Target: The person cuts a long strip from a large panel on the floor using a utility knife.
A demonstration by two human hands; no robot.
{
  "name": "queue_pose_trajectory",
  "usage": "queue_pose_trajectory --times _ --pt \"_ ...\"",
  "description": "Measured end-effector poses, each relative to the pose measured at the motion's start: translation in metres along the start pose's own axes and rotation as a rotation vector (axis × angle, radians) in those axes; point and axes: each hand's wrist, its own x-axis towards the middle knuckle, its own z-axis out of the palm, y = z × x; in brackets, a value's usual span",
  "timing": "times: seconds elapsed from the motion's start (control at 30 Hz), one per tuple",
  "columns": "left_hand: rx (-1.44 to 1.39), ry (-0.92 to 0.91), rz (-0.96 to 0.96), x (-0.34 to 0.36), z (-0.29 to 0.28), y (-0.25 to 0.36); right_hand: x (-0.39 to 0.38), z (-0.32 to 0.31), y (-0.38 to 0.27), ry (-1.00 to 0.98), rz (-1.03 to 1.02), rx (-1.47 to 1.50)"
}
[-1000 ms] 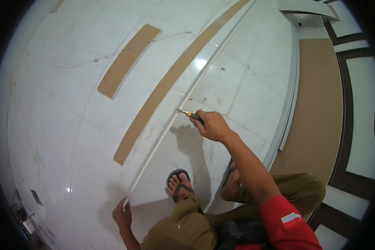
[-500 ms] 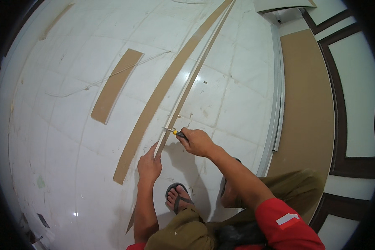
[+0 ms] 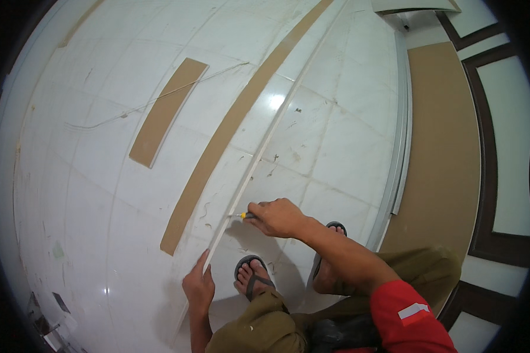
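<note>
A long, narrow board strip (image 3: pixel 258 154) runs from my lower left to the far top, its pale narrow edge facing up. Near its close end, my left hand (image 3: pixel 199 286) grips it, thumb and fingers on either side. My right hand (image 3: pixel 280 217) is closed around a yellow and black utility knife (image 3: pixel 245 216). The knife's blade points left and meets the strip's edge a little beyond my left hand. Left of this strip, a wider brown board strip (image 3: pixel 232 117) lies flat on the tiled floor.
Further left lies a short brown board piece (image 3: pixel 168 115), crossed by a thin pale cord (image 3: pixel 221 73). Along the right stand metal profiles (image 3: pixel 405 117), a large brown panel (image 3: pixel 444 147) and dark-framed panelling. Small scraps dot the floor. My sandalled feet (image 3: pixel 253 276) are close to the strip.
My right hand and the knife have come nearer along the strip. My left hand has slid down and left. The strip's brown side, visible before, no longer shows.
</note>
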Motion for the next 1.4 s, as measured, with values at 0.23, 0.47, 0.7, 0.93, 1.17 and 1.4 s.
queue_pose_trajectory --times 0.23,0.47,0.7,0.93,1.17,1.4 --pt "0.004 -0.024 -0.062 -0.044 -0.006 -0.041 -0.001 -0.008 0.036 0.089 0.186 0.007" --pt "-0.060 -0.007 0.037 0.047 0.016 0.031 0.003 0.027 0.023 0.260 0.084 0.152" --pt "0.168 -0.087 -0.112 0.065 0.030 0.063 0.003 0.016 0.002 0.020 0.089 0.062" --pt "0.161 0.097 -0.003 0.050 0.053 0.059 0.013 -0.047 0.079 0.309 0.398 -0.038" --pt "0.173 0.101 0.001 0.052 0.053 0.065 0.033 -0.076 0.130 0.669 0.375 0.241" --pt "0.152 0.119 0.007 0.051 0.054 0.060 0.036 -0.048 0.095 0.508 0.340 0.029"
